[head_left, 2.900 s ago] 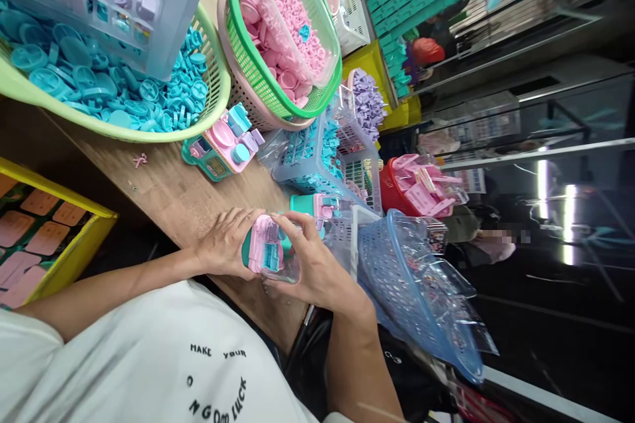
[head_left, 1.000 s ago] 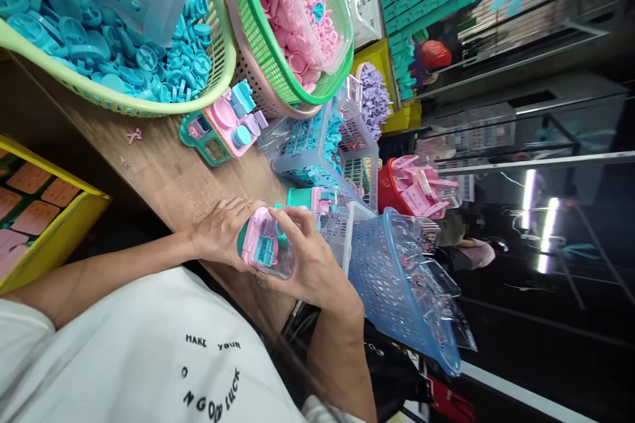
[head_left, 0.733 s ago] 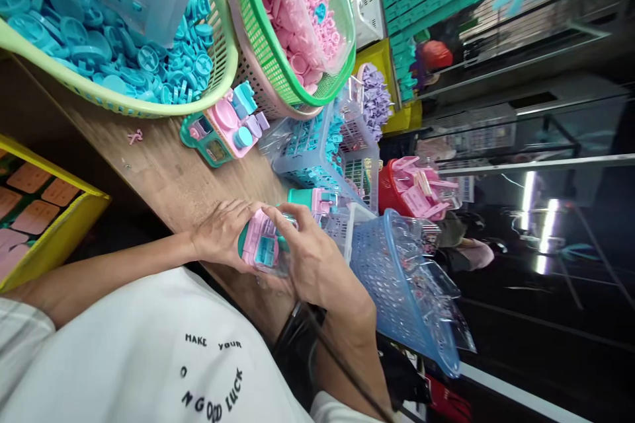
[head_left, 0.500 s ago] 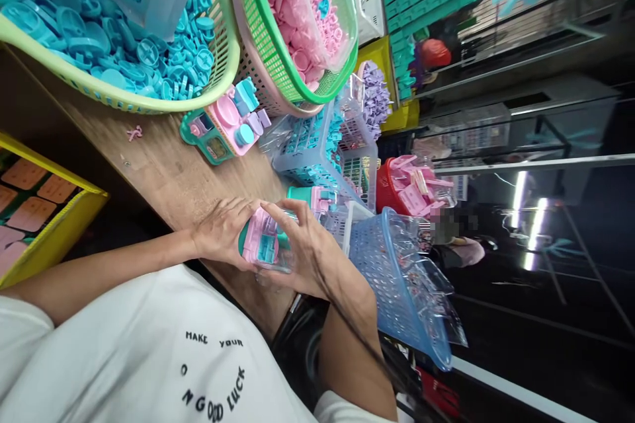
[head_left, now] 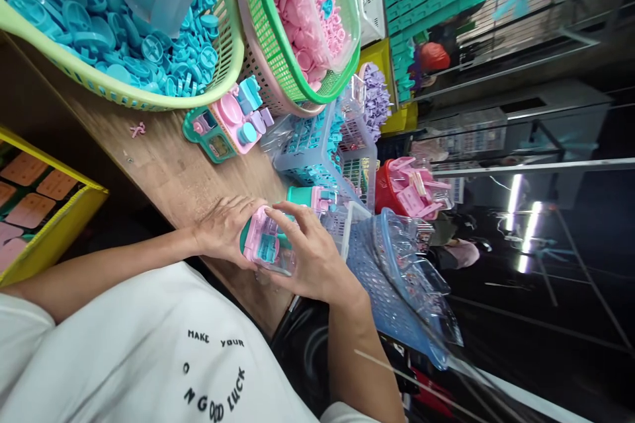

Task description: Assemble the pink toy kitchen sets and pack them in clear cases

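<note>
Low over the wooden table, my left hand (head_left: 225, 231) is wrapped round the teal end of a pink and teal plastic toy (head_left: 253, 238). My right hand (head_left: 312, 248) grips the opposite end, where a clear plastic cover (head_left: 286, 254) shows between thumb and fingers. A small teal part sits inside the pink frame. My palms and fingers hide the toy's underside and part of its sides. Beyond my hands stands a pink and teal toy with a purple piece (head_left: 231, 125). Another teal and pink toy (head_left: 302, 195) lies just past my right fingers.
A yellow-green basket (head_left: 233, 46) of blue parts and a green basket (head_left: 258, 6) of pink parts stand at the back. To the right are a clear blue crate (head_left: 297, 162), a red basket (head_left: 383, 190) and a blue basket (head_left: 367, 264) of clear plastic pieces. A yellow box (head_left: 74, 231) is at left.
Both hands keep their hold on the toy, with only slight shifts of the fingers. The whole view has moved a little.
</note>
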Demonstrator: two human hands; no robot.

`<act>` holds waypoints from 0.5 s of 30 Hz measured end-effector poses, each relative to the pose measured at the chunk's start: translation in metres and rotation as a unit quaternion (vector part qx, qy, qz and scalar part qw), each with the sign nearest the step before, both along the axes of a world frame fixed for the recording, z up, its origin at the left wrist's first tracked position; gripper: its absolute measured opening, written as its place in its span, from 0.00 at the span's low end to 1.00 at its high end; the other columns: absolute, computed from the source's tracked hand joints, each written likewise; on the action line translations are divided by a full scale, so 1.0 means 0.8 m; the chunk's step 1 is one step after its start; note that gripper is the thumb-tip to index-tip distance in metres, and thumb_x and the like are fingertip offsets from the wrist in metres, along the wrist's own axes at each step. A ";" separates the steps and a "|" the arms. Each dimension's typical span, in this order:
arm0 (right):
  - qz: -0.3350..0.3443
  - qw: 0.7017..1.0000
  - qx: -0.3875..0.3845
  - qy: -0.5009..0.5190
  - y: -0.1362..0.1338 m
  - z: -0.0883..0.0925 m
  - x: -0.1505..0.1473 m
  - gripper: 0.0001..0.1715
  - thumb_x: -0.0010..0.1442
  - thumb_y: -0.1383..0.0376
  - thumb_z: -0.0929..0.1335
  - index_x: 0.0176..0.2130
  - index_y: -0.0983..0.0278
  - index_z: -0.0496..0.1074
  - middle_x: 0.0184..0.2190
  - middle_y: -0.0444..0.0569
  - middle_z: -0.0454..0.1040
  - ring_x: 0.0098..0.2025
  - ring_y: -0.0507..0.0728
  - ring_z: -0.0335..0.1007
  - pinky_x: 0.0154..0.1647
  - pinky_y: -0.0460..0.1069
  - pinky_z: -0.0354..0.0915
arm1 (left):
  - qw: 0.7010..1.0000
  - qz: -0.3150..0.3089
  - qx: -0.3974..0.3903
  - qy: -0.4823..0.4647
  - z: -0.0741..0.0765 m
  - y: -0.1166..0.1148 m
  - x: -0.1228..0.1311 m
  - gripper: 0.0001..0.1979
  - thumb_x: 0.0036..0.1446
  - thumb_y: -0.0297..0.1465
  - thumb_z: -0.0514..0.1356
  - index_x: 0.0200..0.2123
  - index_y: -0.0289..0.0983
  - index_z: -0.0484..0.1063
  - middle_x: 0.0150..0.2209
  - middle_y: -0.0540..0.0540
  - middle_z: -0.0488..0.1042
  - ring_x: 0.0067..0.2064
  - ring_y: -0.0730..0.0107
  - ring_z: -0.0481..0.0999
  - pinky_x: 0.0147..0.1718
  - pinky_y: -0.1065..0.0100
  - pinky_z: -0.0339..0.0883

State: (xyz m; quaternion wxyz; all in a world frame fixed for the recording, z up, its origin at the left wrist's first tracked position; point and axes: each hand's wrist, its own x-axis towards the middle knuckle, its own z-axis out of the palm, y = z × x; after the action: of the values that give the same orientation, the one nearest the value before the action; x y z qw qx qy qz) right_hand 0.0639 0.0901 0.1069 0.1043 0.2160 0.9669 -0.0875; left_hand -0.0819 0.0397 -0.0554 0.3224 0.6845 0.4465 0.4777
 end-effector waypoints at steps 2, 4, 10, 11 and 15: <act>-0.002 1.000 -0.001 0.002 -0.001 -0.002 0.003 0.51 0.54 0.55 0.74 0.69 0.61 0.52 0.60 0.62 0.61 0.61 0.69 0.62 0.59 0.65 0.66 | 1.000 0.001 0.000 -0.008 0.000 0.000 -0.001 0.51 0.37 0.54 0.71 0.59 0.34 0.61 0.57 0.33 0.71 0.55 0.43 0.73 0.54 0.49 0.65; 0.000 1.000 -0.004 -0.002 -0.001 -0.002 0.002 0.51 0.53 0.55 0.74 0.68 0.61 0.52 0.60 0.62 0.61 0.61 0.69 0.62 0.59 0.65 0.67 | 1.000 0.006 0.001 -0.011 -0.002 0.000 0.000 0.51 0.37 0.53 0.71 0.60 0.34 0.60 0.58 0.33 0.71 0.55 0.43 0.73 0.54 0.49 0.66; 0.018 0.999 -0.002 -0.043 0.004 0.008 -0.018 0.49 0.53 0.56 0.74 0.67 0.64 0.54 0.59 0.64 0.62 0.59 0.71 0.63 0.58 0.67 0.66 | 0.999 0.015 0.027 -0.009 -0.011 -0.003 0.003 0.54 0.38 0.53 0.71 0.63 0.30 0.58 0.59 0.30 0.69 0.58 0.42 0.71 0.57 0.48 0.64; 0.024 0.998 -0.006 -0.051 0.005 0.010 -0.022 0.49 0.53 0.56 0.74 0.67 0.65 0.55 0.59 0.64 0.63 0.58 0.71 0.64 0.57 0.67 0.67 | 0.999 0.019 0.028 -0.010 -0.012 -0.003 0.003 0.55 0.38 0.54 0.70 0.62 0.29 0.58 0.58 0.30 0.70 0.58 0.42 0.71 0.57 0.48 0.64; 0.034 0.997 -0.022 -0.066 0.010 0.013 -0.029 0.50 0.52 0.56 0.76 0.66 0.66 0.56 0.58 0.64 0.64 0.57 0.71 0.64 0.56 0.66 0.68 | 1.000 0.013 0.022 -0.006 -0.011 -0.001 0.002 0.53 0.37 0.56 0.69 0.60 0.30 0.60 0.53 0.30 0.72 0.55 0.41 0.72 0.54 0.46 0.66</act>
State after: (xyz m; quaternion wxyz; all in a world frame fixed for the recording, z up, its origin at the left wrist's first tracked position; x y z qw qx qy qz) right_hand 0.0409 0.0980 0.1175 0.1758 0.1862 0.9624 -0.0910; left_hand -0.0802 0.0387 -0.0646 0.3039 0.6822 0.4432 0.4957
